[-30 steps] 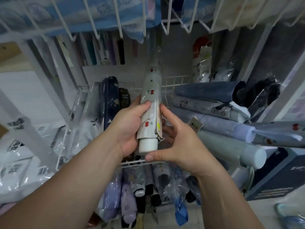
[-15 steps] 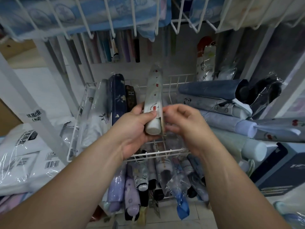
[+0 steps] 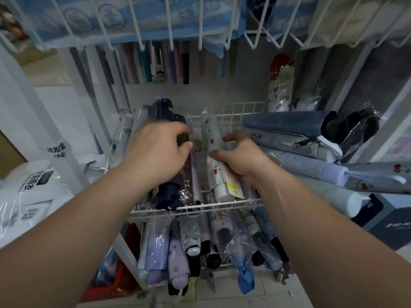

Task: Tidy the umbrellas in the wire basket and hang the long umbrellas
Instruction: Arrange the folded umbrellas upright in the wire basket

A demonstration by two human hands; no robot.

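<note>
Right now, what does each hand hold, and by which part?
Right hand grips the white cherry-print umbrella around its middle. Left hand, blurred, seems to grip the dark umbrella toward its far end.

The wire basket (image 3: pixel 233 202) holds a cherry-print umbrella (image 3: pixel 213 161) and a brown umbrella (image 3: pixel 187 174).

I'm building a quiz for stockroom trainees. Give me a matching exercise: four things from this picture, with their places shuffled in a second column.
1. cherry-print umbrella
2. lilac umbrella
3. left hand
4. denim-blue umbrella

a. topmost of those stacked right of the wire basket
b. tier below that basket
c. gripped by the right hand
d. gripping a dark umbrella, basket's left side

Pairs: 1-c, 2-b, 3-d, 4-a.
</note>
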